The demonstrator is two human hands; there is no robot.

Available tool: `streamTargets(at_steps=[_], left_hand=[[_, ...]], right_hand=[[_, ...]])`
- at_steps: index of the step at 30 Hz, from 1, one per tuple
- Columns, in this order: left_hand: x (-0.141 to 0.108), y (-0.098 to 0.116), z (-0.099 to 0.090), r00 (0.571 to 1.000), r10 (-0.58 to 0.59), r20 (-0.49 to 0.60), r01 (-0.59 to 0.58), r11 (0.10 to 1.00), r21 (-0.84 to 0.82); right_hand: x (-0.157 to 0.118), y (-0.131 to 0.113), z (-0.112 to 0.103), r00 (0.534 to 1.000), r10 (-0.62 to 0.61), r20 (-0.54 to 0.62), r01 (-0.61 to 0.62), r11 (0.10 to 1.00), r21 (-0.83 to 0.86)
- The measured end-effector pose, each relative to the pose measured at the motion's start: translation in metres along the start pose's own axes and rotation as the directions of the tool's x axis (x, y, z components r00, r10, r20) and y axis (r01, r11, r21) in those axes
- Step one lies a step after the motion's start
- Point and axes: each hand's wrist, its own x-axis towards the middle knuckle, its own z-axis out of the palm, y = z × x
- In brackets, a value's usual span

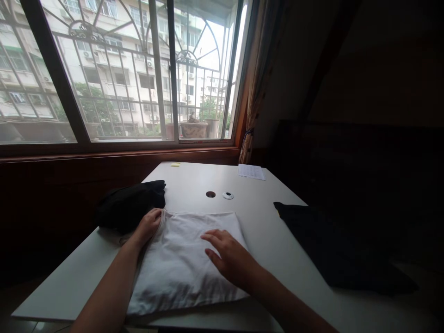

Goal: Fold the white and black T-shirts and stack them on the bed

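Observation:
A folded piece of white cloth (187,263), slightly wrinkled, lies as a rough rectangle near the front of the white table; its kind of garment does not show. At its far left corner, my left hand (150,223) has its fingers curled and closed on the cloth's edge. My right hand (225,254) is over the right half of the cloth, thumb and fingers apart, holding nothing. Whether its fingertips touch the fabric I cannot tell. Just beyond my left hand rests a bundled black cloth (130,203).
The white table (194,185) has a round hole (210,194) with its cover (228,195) beside it. Papers (251,171) and a yellow note (175,164) lie at the far edge. Dark cloth (340,245) drapes over the right side. A barred window (132,69) stands behind.

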Motion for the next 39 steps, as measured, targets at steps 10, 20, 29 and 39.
streamTargets(at_steps=[10, 20, 29, 39], left_hand=[[0.006, -0.003, -0.001, 0.991, -0.106, -0.085, 0.108, 0.994, 0.021], [0.001, 0.006, 0.004, 0.997, 0.011, 0.078, -0.010, 1.000, -0.013], [-0.001, 0.027, 0.012, 0.973, 0.121, 0.194, -0.116, 0.993, -0.038], [-0.004, 0.042, 0.031, 0.980, 0.114, 0.165, -0.113, 0.993, -0.011]], right_hand=[[-0.030, 0.102, 0.024, 0.896, 0.411, -0.166, -0.416, 0.909, 0.001], [-0.030, 0.165, -0.011, 0.882, 0.326, -0.341, -0.395, 0.906, -0.155], [-0.036, 0.112, -0.014, 0.986, -0.039, -0.160, 0.006, 0.980, -0.197], [-0.040, 0.036, 0.037, 0.898, -0.387, 0.208, 0.378, 0.922, 0.081]])
